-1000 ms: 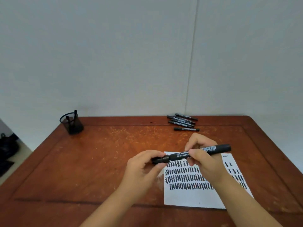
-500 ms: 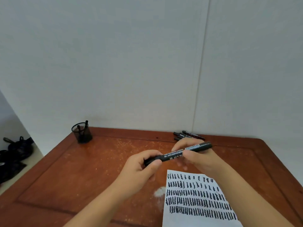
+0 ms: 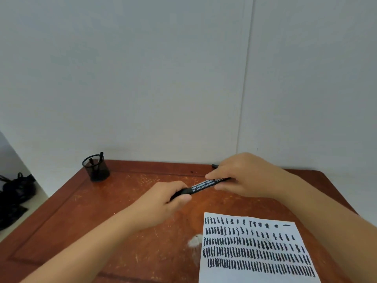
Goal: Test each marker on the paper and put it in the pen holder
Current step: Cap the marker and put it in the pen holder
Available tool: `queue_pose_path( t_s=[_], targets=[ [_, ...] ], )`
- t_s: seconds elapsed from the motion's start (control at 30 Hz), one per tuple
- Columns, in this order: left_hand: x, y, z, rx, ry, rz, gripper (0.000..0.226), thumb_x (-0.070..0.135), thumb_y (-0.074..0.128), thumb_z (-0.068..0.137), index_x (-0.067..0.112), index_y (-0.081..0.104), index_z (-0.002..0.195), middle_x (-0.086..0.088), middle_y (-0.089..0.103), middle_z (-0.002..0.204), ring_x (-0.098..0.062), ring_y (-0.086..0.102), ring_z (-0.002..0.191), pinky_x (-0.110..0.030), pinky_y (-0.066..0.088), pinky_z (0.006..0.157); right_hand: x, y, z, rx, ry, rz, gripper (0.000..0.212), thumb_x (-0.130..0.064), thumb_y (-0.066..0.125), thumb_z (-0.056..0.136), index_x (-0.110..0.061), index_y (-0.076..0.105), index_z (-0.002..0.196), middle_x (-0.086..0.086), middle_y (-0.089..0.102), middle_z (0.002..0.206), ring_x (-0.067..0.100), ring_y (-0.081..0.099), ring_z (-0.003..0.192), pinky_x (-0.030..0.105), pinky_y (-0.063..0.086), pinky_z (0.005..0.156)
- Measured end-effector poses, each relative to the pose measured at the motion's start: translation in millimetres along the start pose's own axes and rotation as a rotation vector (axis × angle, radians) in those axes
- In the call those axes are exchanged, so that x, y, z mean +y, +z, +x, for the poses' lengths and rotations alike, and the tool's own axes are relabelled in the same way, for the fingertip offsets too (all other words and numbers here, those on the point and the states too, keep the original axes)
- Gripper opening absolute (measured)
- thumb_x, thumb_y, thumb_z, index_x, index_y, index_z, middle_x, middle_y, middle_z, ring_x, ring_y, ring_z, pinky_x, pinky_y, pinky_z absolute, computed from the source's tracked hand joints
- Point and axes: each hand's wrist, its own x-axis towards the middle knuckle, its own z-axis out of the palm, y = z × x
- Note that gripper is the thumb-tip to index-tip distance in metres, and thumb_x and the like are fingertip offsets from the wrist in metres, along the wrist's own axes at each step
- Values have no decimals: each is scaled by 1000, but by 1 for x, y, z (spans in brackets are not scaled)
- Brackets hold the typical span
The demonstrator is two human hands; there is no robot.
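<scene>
I hold the marker (image 3: 201,186) off the table, level between both hands, slanting up toward the right. My left hand (image 3: 163,203) grips its lower end, fingers (image 3: 182,198) curled round the barrel. My right hand (image 3: 242,176) pinches the upper end between thumb and fingers (image 3: 212,176). The printed barrel shows in the gap between the two grips. Whether the cap is on I cannot tell; both ends are hidden inside the hands.

Judged step: the marker is in transit between testing and stowing, or being capped. The paper (image 3: 255,250) lies below and right of my fingers, well apart from the marker, its rows of strokes nearly filling it.

The holder (image 3: 95,167) stands far left of my left fingers, at the table's (image 3: 122,231) back corner, with two markers already in it. A dark tip (image 3: 214,165) shows just behind my right fingers.

Next move calls for: release by the right hand, carry by the left to the holder, marker turned upright over the rim, then dropped in.
</scene>
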Motion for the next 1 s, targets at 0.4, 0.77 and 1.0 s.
queue_pose_path(
  t_s=[0.4, 0.77, 1.0],
  targets=[
    [6, -9, -9, 194, 379, 322, 13, 43, 39, 85, 32, 44, 81, 28, 33, 54, 7, 35, 42, -1, 27, 44, -4, 10, -12, 205, -164, 223, 25, -31, 55, 80, -10, 68, 86, -2, 63, 57, 7, 52, 56, 17, 39, 52],
    [-61, 24, -32, 107, 104, 292, 42, 50, 32, 80, 15, 56, 85, 15, 49, 62, -6, 46, 53, -17, 32, 49, -6, 89, 21, -176, 304, 811, 16, -20, 66, 79, -36, 68, 79, -17, 58, 50, 0, 43, 46, 9, 30, 47],
    [-147, 3, -76, 304, -168, -64, 29, 46, 49, 73, 27, 61, 90, 20, 52, 71, 9, 50, 72, -6, 35, 65, -29, 150, 91, -96, 337, 1271, 15, -16, 69, 69, -26, 66, 79, -1, 66, 55, 7, 47, 39, 14, 38, 39]
  ],
)
